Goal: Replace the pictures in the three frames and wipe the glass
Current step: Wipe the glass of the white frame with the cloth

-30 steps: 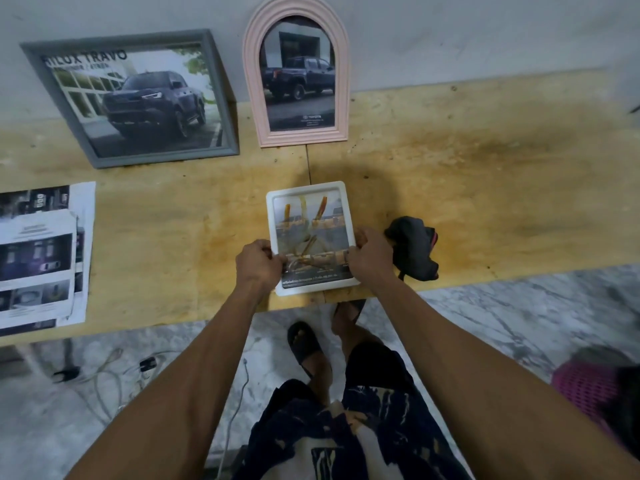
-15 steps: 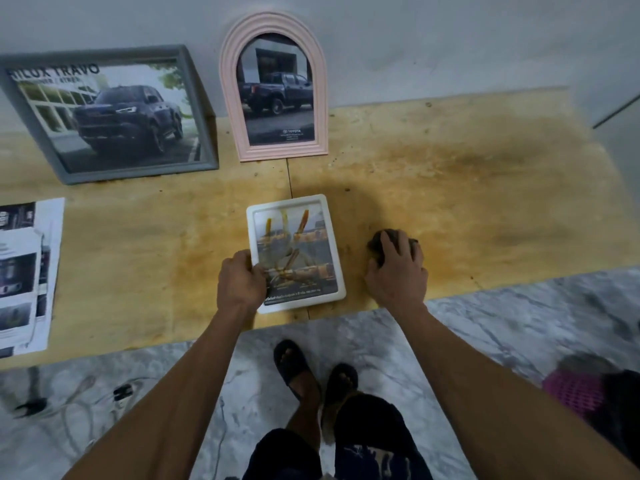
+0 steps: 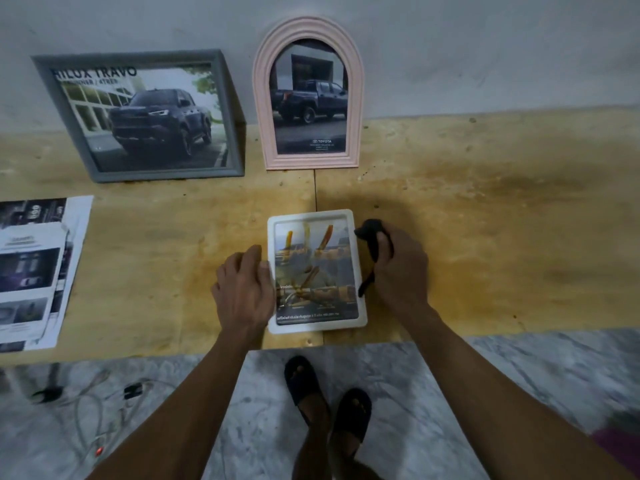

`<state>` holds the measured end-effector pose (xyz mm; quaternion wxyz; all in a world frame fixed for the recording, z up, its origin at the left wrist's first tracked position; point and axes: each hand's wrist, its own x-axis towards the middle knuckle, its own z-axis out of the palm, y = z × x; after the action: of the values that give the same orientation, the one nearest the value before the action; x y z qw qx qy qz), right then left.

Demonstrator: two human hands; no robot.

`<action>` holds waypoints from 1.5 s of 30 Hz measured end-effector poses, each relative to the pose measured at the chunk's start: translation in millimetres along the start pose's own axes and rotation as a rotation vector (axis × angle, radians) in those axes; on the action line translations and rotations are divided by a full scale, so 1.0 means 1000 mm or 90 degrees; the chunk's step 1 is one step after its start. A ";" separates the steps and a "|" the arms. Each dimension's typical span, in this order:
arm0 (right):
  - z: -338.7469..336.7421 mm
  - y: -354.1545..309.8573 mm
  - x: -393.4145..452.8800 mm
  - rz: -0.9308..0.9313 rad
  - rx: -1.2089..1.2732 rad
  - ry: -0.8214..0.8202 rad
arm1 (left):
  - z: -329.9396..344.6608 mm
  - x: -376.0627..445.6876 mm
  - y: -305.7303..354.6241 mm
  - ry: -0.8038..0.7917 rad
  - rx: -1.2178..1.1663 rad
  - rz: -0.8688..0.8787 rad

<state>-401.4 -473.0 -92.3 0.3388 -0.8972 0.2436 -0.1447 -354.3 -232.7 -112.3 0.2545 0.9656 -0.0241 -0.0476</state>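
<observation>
A small white frame (image 3: pixel 316 216) lies flat on the wooden table (image 3: pixel 485 237) near its front edge, glass side up, with a picture inside. My left hand (image 3: pixel 242 289) rests on the frame's left edge, fingers over the rim. My right hand (image 3: pixel 398 271) grips a black cloth (image 3: pixel 370 233) just beside the frame's right edge. A grey frame (image 3: pixel 138 116) with a dark truck picture leans on the wall at the back left. A pink arched frame (image 3: pixel 308 95) with another truck picture leans beside it.
Loose printed pictures (image 3: pixel 31 271) lie on the table's left end. Below the front edge are a marble floor (image 3: pixel 519 375), my sandalled feet (image 3: pixel 329 403) and cables (image 3: pixel 104 410) at the left. A pink object (image 3: pixel 620 448) shows at the bottom right.
My right hand left the white frame, reached right onto the black cloth and now grips it, lifted next to the frame. My left hand stayed at the frame's left edge.
</observation>
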 end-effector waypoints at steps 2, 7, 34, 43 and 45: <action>0.011 -0.018 0.004 -0.051 0.028 0.003 | 0.003 0.001 -0.001 -0.003 0.009 0.022; 0.034 -0.033 0.009 -0.124 -0.062 -0.058 | 0.015 0.001 -0.008 -0.051 0.081 0.041; 0.094 -0.049 0.002 -0.124 -0.170 -0.226 | 0.030 -0.003 -0.014 -0.070 0.115 -0.003; 0.106 -0.066 0.001 -0.169 -0.130 -0.249 | 0.030 -0.003 -0.015 -0.069 0.109 -0.005; 0.108 -0.070 0.001 -0.193 -0.129 -0.257 | 0.030 -0.003 -0.014 -0.069 0.108 -0.005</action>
<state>-331.4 -369.8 -123.0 0.2632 -0.9635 0.0471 0.0135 -360.6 -234.7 -145.4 0.1699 0.9798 -0.0376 -0.0986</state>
